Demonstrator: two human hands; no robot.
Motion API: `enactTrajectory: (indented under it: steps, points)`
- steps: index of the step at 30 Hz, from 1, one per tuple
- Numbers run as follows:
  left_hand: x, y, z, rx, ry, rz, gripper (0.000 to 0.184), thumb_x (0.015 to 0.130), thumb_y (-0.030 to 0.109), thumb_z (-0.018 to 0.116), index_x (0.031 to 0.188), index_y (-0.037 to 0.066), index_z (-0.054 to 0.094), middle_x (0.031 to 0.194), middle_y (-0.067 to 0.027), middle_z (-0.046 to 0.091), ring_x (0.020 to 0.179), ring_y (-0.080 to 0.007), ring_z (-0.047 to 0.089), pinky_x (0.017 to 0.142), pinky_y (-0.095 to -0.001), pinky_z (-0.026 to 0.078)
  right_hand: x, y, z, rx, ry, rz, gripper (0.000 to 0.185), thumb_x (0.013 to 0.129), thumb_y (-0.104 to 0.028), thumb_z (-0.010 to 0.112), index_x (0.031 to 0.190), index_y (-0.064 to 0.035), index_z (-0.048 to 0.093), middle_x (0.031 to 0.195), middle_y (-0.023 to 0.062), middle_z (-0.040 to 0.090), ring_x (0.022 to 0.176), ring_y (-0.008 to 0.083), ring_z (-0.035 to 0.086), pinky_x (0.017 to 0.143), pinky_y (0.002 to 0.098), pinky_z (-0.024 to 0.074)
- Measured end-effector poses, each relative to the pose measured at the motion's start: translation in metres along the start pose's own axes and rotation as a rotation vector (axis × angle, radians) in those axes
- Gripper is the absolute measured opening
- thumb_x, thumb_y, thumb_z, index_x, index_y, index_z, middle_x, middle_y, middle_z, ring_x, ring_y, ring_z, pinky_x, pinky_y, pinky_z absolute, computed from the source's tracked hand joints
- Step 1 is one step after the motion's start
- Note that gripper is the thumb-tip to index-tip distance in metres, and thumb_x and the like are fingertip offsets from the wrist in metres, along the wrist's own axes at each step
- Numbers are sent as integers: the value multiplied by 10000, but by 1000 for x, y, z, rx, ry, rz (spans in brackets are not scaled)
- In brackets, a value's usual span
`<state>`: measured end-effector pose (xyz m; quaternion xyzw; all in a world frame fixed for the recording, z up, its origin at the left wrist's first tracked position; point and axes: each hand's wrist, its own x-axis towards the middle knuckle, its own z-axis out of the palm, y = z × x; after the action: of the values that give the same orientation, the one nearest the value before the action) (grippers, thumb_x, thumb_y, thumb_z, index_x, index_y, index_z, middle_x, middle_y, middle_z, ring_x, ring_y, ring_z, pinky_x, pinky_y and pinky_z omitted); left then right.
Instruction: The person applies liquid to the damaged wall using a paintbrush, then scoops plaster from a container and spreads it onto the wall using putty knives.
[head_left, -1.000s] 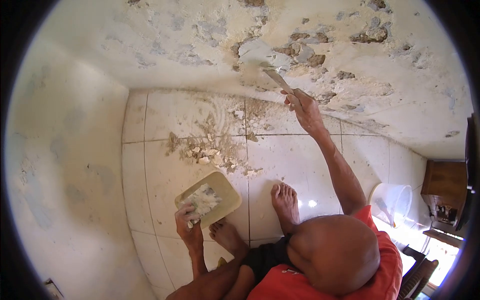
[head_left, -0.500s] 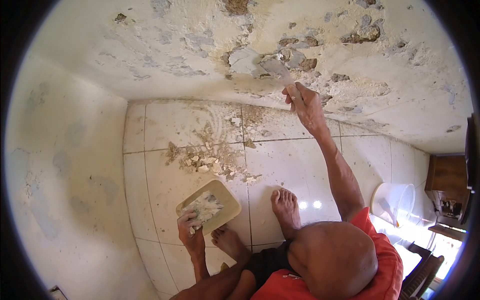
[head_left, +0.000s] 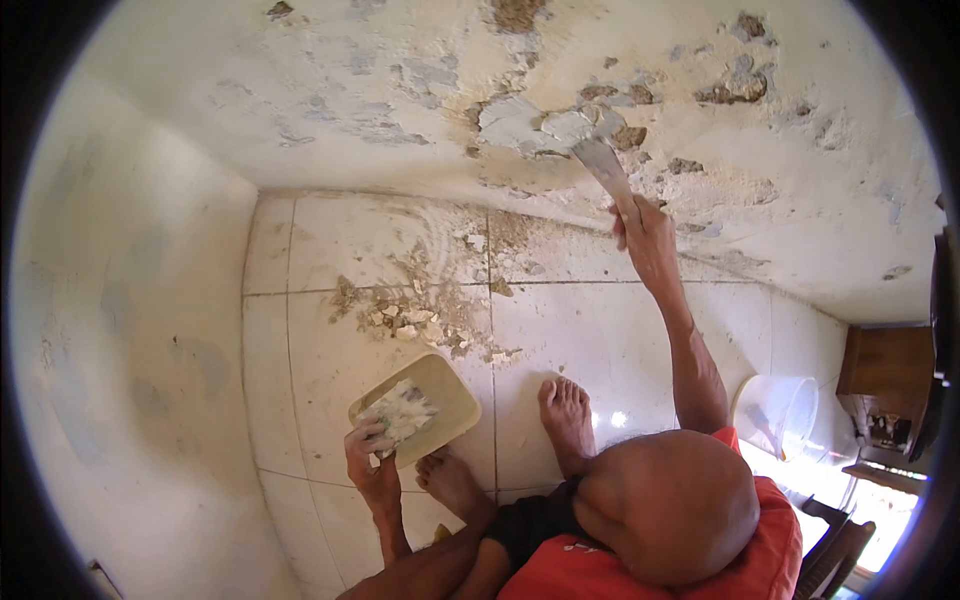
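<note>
My right hand [head_left: 648, 240] is closed around the handle of a putty knife [head_left: 603, 165]. Its blade meets the damaged wall [head_left: 420, 150] at the lower edge of a patch of wet, pale putty [head_left: 570, 125]. Brown broken plaster shows beside the patch. Lower left, my left hand [head_left: 372, 455] is closed on a flat, putty-smeared piece [head_left: 402, 412]; its exact kind is hidden under the putty. That piece lies over a shallow cream tray [head_left: 455, 400] on the floor. Whether the fingers also grip the tray's rim, I cannot tell.
Crumbled plaster [head_left: 415, 322] lies on the tiled floor [head_left: 560, 320] between tray and wall. My bare feet [head_left: 567, 415] are close to the tray. A clear plastic bucket [head_left: 775, 415] and a wooden cabinet [head_left: 885, 375] stand at the right. Another wall [head_left: 130, 330] rises at the left.
My right hand has drawn the putty knife down and slightly right. A thicker patch of putty now shows on the wall where the blade was. My left hand has barely moved.
</note>
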<state>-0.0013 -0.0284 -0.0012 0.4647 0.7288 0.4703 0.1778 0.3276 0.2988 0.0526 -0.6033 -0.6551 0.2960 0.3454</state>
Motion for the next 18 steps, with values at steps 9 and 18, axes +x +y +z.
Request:
enactTrajectory:
  steps: [9, 18]
  points:
    - [-9, -15, 4, -53, 33, -27, 319, 692, -197, 685, 806, 56, 528, 1004, -99, 617, 1072, -309, 625, 943, -419, 491, -63, -34, -42, 40, -379, 188, 347, 956, -115, 545, 1255, 27, 442, 901, 105, 613, 768, 128, 630, 587, 269, 486]
    - [-13, -18, 7, -231, 57, -123, 253, 762, -158, 661, 814, 56, 537, 1007, -87, 594, 1095, -287, 610, 963, -407, 469, -72, -88, -52, 353, -472, 217, 543, 933, -60, 576, 1384, -2, 278, 1024, 185, 633, 666, 161, 638, 521, 259, 503]
